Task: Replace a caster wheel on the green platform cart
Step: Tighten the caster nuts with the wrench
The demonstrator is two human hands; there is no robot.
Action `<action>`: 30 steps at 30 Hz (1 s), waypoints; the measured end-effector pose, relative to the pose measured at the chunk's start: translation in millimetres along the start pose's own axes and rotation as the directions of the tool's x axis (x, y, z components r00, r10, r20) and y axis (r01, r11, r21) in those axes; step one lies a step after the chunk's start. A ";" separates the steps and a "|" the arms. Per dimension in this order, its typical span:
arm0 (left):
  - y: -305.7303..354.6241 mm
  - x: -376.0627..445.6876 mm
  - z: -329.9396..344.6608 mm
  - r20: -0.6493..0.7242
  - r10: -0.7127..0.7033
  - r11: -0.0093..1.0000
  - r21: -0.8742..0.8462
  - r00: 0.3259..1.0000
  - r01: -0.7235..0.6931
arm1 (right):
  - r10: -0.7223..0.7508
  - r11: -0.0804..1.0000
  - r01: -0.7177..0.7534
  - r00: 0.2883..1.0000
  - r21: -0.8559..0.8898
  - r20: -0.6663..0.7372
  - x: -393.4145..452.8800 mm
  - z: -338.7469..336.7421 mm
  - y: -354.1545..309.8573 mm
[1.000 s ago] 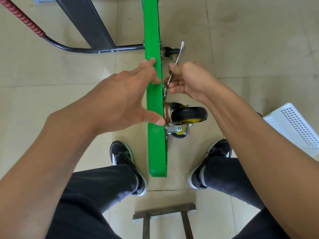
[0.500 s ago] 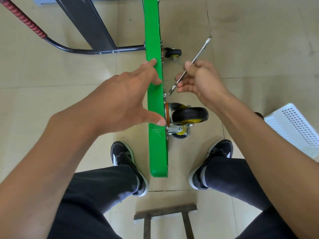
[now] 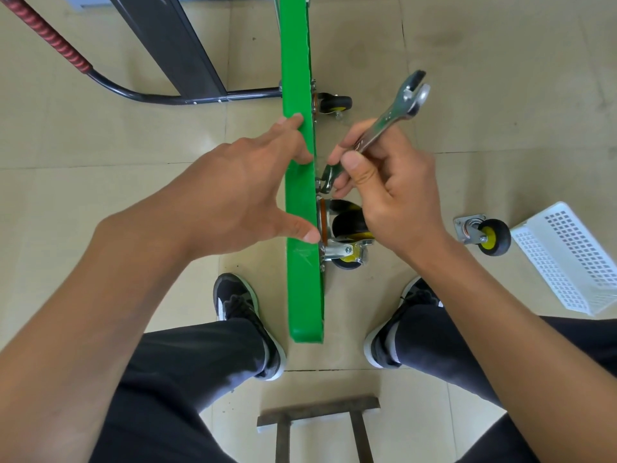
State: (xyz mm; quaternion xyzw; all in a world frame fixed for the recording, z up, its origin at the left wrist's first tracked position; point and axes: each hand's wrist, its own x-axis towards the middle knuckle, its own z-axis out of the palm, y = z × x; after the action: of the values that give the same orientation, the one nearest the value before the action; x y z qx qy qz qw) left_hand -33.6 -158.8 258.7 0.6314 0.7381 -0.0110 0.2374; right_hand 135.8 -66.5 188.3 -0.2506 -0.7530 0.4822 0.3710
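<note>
One green plastic platform cart deck point(image 3: 300, 208) is standing on its edge on the beige tiled floor point(image 3: 500, 95), its long axis running away from the person, between two black trainers point(image 3: 240, 312). Three caster wheels are showing, each black rubber on a yellow hub with a shiny metal bracket: one near caster point(image 3: 347, 242) bolted to the deck's right face and pointing sideways to the right, one far caster point(image 3: 334, 103) on the same face, and one loose caster point(image 3: 487, 235) lying on the floor well apart to the right, just beside one white perforated plastic basket point(image 3: 567, 259).

The left hand point(image 3: 233, 202) is resting on the deck with straight fingers over the top edge and the thumb pressing near the caster plate, its grip released. The right hand point(image 3: 390, 195) is clenching its grip round one flat silver steel spanner point(image 3: 387, 123), whose lower end is meeting the bolt above the near caster and whose open jaw is pointing up and to the right.

One dark metal handle with a red ribbed sleeve point(image 3: 50, 41) is curving away on the left.
</note>
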 end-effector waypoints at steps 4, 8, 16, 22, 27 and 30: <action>-1.3 0.4 1.9 -0.008 0.008 1.000 0.003 1.000 -0.008 | -0.016 0.996 0.019 0.999 -0.083 0.032 -1.1 3.0 1.8; -1.2 0.4 2.0 -0.012 0.005 1.000 -0.002 1.000 -0.005 | -0.035 0.986 0.045 0.997 -0.163 0.064 1.2 5.5 2.5; -1.5 0.6 2.0 -0.016 0.005 1.000 -0.005 1.000 -0.005 | 0.036 0.986 -0.020 0.995 -0.164 0.098 4.9 9.3 3.6; -0.1 0.5 1.2 -0.015 0.002 1.000 -0.003 1.000 -0.002 | 0.206 0.979 -0.206 0.977 -0.006 0.055 14.7 10.7 1.1; 0.3 0.3 0.1 -0.008 -0.010 1.000 -0.014 1.000 0.010 | 0.624 0.750 -0.638 0.770 0.172 0.137 40.1 9.5 18.2; 2.2 -0.9 -0.1 -0.001 -0.012 1.000 -0.016 1.000 0.012 | 0.779 0.533 -0.821 0.570 0.204 0.263 42.7 5.0 32.3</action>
State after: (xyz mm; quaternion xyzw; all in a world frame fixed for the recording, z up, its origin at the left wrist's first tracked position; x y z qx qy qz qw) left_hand -31.5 -159.1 259.7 0.6250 0.7422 -0.0060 0.2419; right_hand 106.8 -24.6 171.0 -0.4732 -0.4942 0.7239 0.0884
